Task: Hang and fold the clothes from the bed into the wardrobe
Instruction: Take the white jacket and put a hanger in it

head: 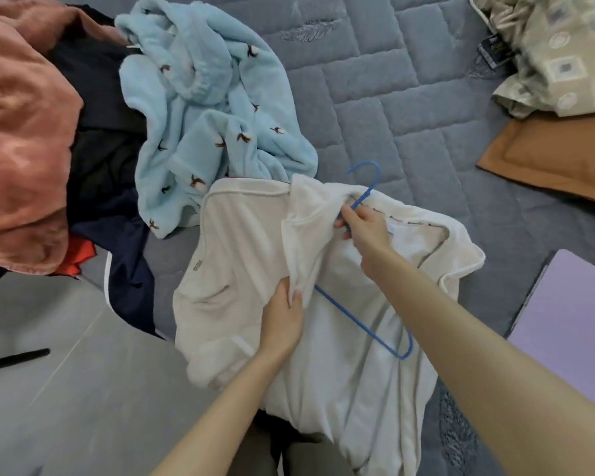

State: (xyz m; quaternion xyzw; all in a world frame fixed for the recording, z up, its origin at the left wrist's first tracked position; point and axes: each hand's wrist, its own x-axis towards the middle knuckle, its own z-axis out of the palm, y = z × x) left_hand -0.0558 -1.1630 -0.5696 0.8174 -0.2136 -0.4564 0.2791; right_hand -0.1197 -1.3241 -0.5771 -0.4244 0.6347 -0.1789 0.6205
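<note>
A white fleece garment (241, 262) lies spread on the grey quilted bed (375, 97), its front open. A blue wire hanger (371, 333) lies inside it, with the hook (368, 170) sticking out past the collar. My right hand (361, 226) grips the hanger's neck at the collar. Lower down, my left hand (284, 317) pinches the edge of the garment's front panel and lifts it over the hanger's arm. One hanger shoulder shows bare on the cloth; the other is hidden under the fabric.
A light blue fleece garment (213, 104) is bunched just beyond the white one. Dark clothes (107, 159) and a pink blanket (21, 132) pile up at the left. Cushions (560, 56) lie at the far right, a lilac panel (571, 324) at the right edge, grey floor (66, 389) at lower left.
</note>
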